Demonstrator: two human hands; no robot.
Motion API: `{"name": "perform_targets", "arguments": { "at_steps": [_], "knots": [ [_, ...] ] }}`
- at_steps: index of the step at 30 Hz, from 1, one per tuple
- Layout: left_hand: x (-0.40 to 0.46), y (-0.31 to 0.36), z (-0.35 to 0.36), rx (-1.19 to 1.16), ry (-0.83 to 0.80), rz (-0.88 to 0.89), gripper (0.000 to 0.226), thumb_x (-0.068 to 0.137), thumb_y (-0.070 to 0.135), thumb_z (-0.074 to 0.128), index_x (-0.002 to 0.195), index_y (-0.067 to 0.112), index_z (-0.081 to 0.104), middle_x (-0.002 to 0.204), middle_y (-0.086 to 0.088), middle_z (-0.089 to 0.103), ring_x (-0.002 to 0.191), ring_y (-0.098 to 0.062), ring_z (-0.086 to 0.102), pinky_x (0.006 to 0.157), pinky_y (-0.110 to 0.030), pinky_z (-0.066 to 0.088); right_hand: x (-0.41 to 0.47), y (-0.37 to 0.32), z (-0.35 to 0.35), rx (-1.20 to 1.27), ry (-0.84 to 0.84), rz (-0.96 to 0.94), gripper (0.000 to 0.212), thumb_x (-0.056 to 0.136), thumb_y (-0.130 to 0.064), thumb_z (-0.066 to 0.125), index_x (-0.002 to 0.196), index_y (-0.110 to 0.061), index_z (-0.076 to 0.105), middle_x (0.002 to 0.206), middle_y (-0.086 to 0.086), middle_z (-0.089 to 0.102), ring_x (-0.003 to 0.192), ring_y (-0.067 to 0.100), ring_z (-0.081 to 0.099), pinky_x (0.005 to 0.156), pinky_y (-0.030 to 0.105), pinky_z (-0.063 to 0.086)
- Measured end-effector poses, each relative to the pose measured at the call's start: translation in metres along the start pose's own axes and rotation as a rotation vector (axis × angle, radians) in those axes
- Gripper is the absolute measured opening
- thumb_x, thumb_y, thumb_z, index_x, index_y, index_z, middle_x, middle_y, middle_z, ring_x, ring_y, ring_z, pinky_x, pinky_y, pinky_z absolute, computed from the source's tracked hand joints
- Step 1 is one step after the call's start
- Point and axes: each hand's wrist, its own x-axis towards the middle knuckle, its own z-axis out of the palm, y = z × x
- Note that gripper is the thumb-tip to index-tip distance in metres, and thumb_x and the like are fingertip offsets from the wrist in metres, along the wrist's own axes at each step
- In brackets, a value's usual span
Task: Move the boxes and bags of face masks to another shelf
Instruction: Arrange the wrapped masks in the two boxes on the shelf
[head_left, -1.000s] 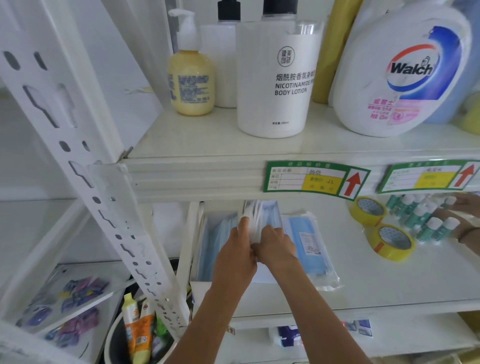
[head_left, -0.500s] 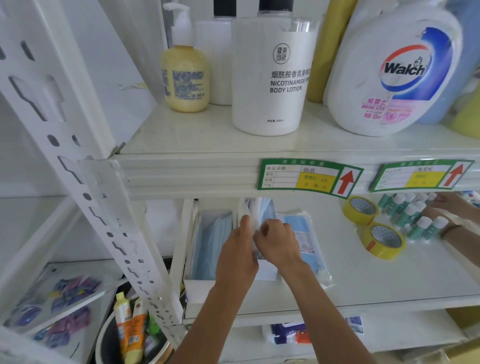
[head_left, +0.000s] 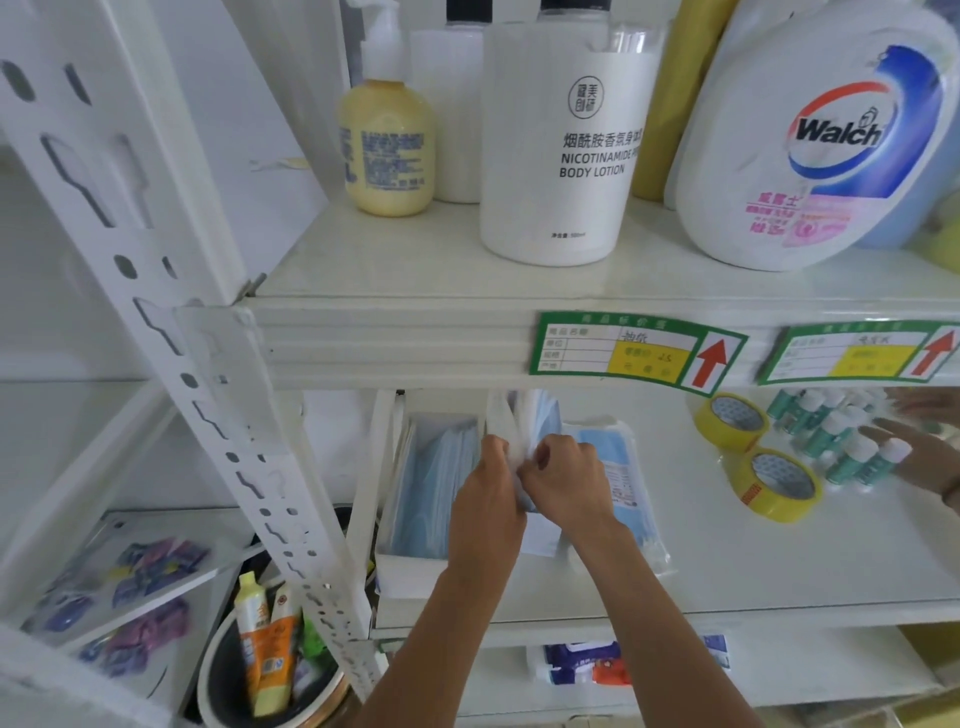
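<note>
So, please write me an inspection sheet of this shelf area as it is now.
Surface: white middle shelf, holding masks, tape, small bottles.
Job's things: open white box of blue masks at left; standing pack of masks gripped by both hands; flat bag of blue masks at right.
Clutter: two yellow tape rolls; green small bottles; lotion bottle and detergent jug on the shelf above.
Hands: left hand and right hand, fingers pinching the pack.
Cables: nothing seen.
Surroundings: another person's hand by the small bottles; bucket of tubes below left.

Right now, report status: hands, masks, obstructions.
Left hand and right hand both grip upright mask bag. Open mask box beside it. Upper shelf edge close overhead.
</note>
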Motion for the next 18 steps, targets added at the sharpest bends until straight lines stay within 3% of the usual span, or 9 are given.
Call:
{"name": "perform_targets", "arguments": {
  "at_steps": [4,7,10,12,15,18],
  "knots": [
    [0.011,-0.001,-0.012,0.089,-0.117,0.072,0.032,0.093,0.018,0.064,0.113,0.015,0.04,0.097,-0.003,0.063,0.08,-0.019,0.062,0.063,-0.029,0.05,0.003,0.003,0.002,0.014,0.001,-0.001,0.016,0.083,-0.025,0.058,0.071,-0.014,0.058,0.076,0.004,0.056,0.068,0.015,0.049,0.052,0.03,0.039],
    [0.017,-0.005,-0.025,0.255,-0.174,0.192,0.048,0.082,0.006,0.066,0.122,0.016,0.042,0.11,-0.006,0.056,0.098,-0.026,0.057,0.077,-0.036,0.051,0.004,0.007,0.004,0.056,0.0,0.003,0.015,0.082,-0.026,0.058,0.071,-0.015,0.058,0.078,0.005,0.058,0.072,0.016,0.048,0.058,0.035,0.045],
    [0.021,-0.011,-0.033,0.234,-0.198,0.192,0.057,0.081,-0.002,0.063,0.131,0.017,0.044,0.103,-0.008,0.057,0.092,-0.025,0.059,0.071,-0.034,0.05,0.006,0.008,0.006,0.062,0.007,0.011,0.016,0.082,-0.027,0.059,0.072,-0.015,0.06,0.077,0.005,0.058,0.072,0.018,0.05,0.061,0.036,0.05],
    [0.022,-0.012,-0.034,0.187,-0.233,0.192,0.059,0.082,-0.006,0.062,0.134,0.016,0.045,0.098,-0.007,0.061,0.087,-0.024,0.061,0.065,-0.03,0.046,0.005,0.009,0.007,0.053,0.001,-0.004,0.016,0.082,-0.028,0.058,0.071,-0.016,0.059,0.075,0.003,0.057,0.068,0.014,0.048,0.054,0.032,0.043],
    [0.022,-0.007,-0.031,0.174,-0.166,0.193,0.044,0.084,-0.006,0.06,0.125,0.01,0.053,0.099,-0.008,0.065,0.088,-0.024,0.062,0.068,-0.029,0.046,0.005,0.013,0.007,0.01,-0.02,-0.05,0.015,0.086,-0.028,0.057,0.075,-0.017,0.058,0.075,0.0,0.056,0.067,0.011,0.042,0.051,0.027,0.031],
    [0.017,-0.004,-0.024,0.184,-0.089,0.179,0.023,0.089,0.002,0.062,0.111,0.006,0.057,0.097,-0.009,0.065,0.085,-0.023,0.062,0.067,-0.023,0.041,0.004,0.016,0.003,0.002,-0.032,-0.085,0.014,0.088,-0.025,0.057,0.077,-0.016,0.058,0.073,-0.001,0.055,0.068,0.014,0.044,0.054,0.029,0.033]
  ]
}}
